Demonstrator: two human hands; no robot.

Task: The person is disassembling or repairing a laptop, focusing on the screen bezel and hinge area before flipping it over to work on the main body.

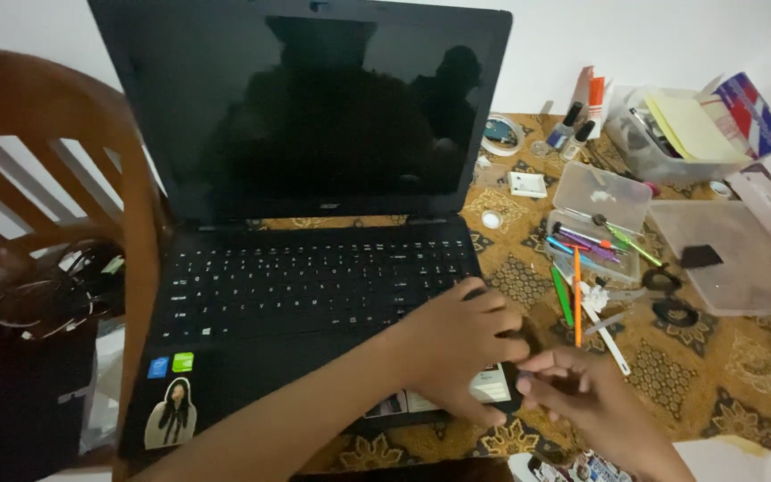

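An open black laptop (296, 268) with a dark screen stands on a brown patterned tablecloth (742, 375). My left hand (457, 344) rests flat on the laptop's front right corner, fingers over the palm rest and its stickers. My right hand (582, 393) hovers just right of that corner, with the fingertips pinched together near a small dark object at the laptop's edge. I cannot tell what the pinched fingers hold.
Right of the laptop lie coloured pens (582, 245), an orange pencil (577, 303), scissors (667, 299), a clear plastic box (600, 196) and a clear lid (733, 259). A bin of papers (680, 134) and small bottles (568, 129) stand behind. A wooden chair (37, 161) is at left.
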